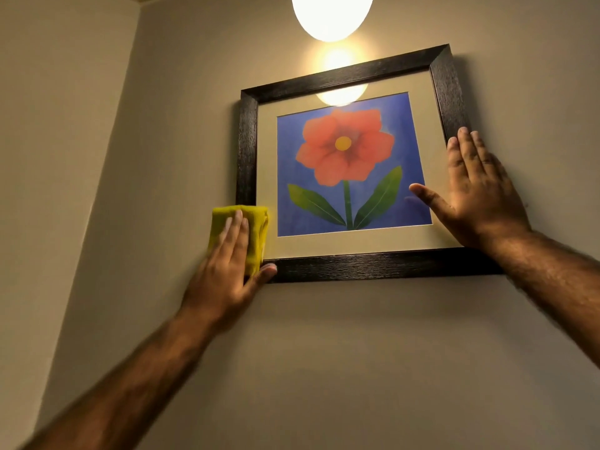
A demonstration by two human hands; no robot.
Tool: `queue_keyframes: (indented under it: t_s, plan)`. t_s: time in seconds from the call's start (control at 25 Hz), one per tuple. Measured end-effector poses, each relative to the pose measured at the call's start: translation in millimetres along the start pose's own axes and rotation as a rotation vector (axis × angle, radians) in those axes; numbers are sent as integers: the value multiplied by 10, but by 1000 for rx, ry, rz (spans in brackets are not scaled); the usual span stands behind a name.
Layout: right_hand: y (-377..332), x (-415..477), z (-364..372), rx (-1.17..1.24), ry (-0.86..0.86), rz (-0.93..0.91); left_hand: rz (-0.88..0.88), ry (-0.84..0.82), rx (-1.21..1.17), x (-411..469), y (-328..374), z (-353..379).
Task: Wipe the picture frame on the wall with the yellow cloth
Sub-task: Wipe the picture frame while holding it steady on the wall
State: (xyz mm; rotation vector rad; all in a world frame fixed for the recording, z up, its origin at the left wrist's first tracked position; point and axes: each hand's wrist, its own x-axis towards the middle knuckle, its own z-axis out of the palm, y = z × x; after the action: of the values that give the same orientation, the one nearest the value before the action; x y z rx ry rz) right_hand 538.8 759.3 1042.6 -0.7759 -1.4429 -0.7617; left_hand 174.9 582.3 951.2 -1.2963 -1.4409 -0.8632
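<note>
A dark wooden picture frame (337, 75) hangs tilted on the beige wall, holding a red flower print on blue behind glass. My left hand (227, 271) presses a folded yellow cloth (256, 228) flat against the frame's lower left corner, fingers spread over the cloth, thumb on the bottom rail. My right hand (477, 193) lies flat and open against the frame's right side, fingers on the right rail, thumb on the glass. The cloth hides the lower part of the left rail.
A lit oval lamp (331, 14) hangs above the frame and reflects in the glass. A room corner (107, 164) runs down the wall to the left. Bare wall (357, 368) lies below the frame.
</note>
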Motion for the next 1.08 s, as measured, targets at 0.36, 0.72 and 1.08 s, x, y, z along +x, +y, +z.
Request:
queue_keyframes:
  t_s: [0.36,0.72,1.08]
  plan:
    - [7,21,10,11,17,2,-62,8,24,1009,-6,-313]
    - [-13,8,-9,7,23,6,-118,36,-17,1555,24,-362]
    - [-32,-7,-42,2,11,10,-11,44,-109,22,84,-159]
